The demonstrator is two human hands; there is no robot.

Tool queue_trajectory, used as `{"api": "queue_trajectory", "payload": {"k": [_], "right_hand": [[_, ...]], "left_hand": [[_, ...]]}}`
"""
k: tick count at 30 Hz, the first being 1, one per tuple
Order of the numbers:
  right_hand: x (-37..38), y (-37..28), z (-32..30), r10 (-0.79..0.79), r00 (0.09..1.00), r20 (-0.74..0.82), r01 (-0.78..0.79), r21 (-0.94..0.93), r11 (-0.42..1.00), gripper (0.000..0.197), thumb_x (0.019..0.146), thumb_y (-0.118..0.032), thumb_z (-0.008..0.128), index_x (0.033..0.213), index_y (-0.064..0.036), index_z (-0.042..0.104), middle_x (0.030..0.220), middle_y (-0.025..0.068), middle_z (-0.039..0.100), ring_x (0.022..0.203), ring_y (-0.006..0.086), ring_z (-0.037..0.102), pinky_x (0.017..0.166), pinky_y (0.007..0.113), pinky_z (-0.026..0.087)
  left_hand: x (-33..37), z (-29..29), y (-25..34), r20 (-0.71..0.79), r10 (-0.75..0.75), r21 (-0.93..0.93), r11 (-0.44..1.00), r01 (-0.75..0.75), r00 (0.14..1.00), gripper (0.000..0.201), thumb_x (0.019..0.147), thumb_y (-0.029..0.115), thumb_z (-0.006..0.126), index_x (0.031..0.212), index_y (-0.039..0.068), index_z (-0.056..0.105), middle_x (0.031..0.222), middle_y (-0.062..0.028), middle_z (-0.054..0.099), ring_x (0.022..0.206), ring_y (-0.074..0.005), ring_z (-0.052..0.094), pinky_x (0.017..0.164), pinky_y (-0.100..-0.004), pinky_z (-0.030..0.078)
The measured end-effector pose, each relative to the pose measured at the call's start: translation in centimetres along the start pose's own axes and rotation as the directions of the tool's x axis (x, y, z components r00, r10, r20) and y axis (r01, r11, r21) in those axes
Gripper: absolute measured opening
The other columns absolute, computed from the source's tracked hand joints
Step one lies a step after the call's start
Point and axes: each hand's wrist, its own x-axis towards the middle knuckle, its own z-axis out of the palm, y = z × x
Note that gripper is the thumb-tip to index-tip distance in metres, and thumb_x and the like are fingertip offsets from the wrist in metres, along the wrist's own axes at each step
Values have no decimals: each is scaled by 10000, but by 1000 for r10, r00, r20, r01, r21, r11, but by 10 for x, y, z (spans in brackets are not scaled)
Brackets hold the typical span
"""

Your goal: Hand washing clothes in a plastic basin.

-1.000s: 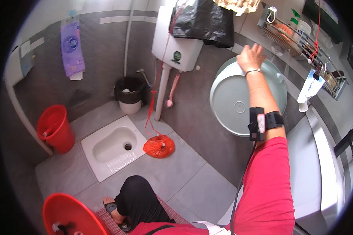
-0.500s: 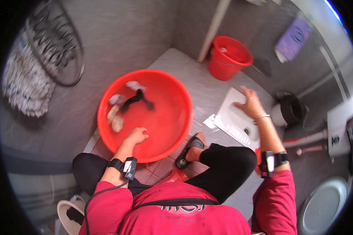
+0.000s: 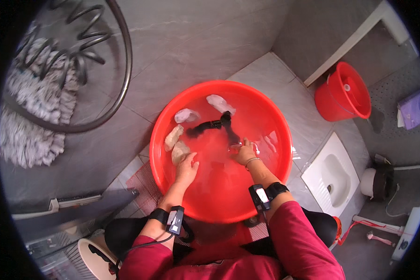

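A large red basin of cloudy water stands on the floor in front of me. Along its left and far sides float pale, crumpled cloth pieces that look like socks, among them a beige sock and a white sock. A dark sock-like cloth lies bent in the middle. My left hand is open over the left part of the basin, close beside the beige sock. Fingers apart, my right hand dips into the water at the near end of the dark cloth; its fingertips are partly hidden.
A red bucket stands at the far right, beyond a white squat toilet. To the left hang a grey-white mop and a dark coiled hose. A beige bin is at my lower left.
My right hand has come from above the squat toilet into the basin. My view has shifted, so the basin sits farther right, nearer the middle. My left hand stays over the basin.
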Motion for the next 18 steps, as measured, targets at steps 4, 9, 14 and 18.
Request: {"api": "queue_trajectory", "payload": {"k": [4, 9, 14, 18], "right_hand": [[59, 29, 31, -31, 977, 209, 32, -1, 1000, 522, 669, -393, 600, 1149, -217, 493, 1309, 165, 268, 1199, 355, 257, 952, 412, 294], [77, 49, 101, -257, 950, 180, 256, 30, 966, 455, 655, -397, 603, 1018, -126, 555, 1086, 171, 504, 986, 306, 494, 835, 404, 395], [57, 70, 125, 61, 975, 213, -170, 545, 821, 263, 724, -186, 514, 968, -126, 589, 1010, 118, 572, 985, 252, 519, 794, 342, 420], [27, 40, 120, -16, 999, -28, 30, 647, 762, 237, 754, -90, 469, 954, -63, 592, 935, 102, 607, 890, 229, 568, 750, 315, 439]], "left_hand": [[50, 17, 5, -33, 44, 130, 991, -39, 998, 481, 685, 89, 610, 1139, 90, 451, 1269, -156, 328, 1157, -300, 332, 927, -349, 331], [98, 29, 5, 20, -123, 246, 962, 115, 992, 807, 659, 164, 660, 1302, 90, 178, 1340, -177, 177, 1257, -317, 118, 1021, -367, 179], [113, 33, 11, 355, -295, 336, 926, 174, 887, 442, 735, 148, 519, 1143, 32, 395, 1048, -203, 503, 998, -344, 470, 832, -405, 381], [85, 67, -17, 220, -270, -5, 961, 278, 937, 275, 737, 160, 522, 979, 32, 495, 877, -182, 577, 854, -320, 546, 781, -417, 401]]}}
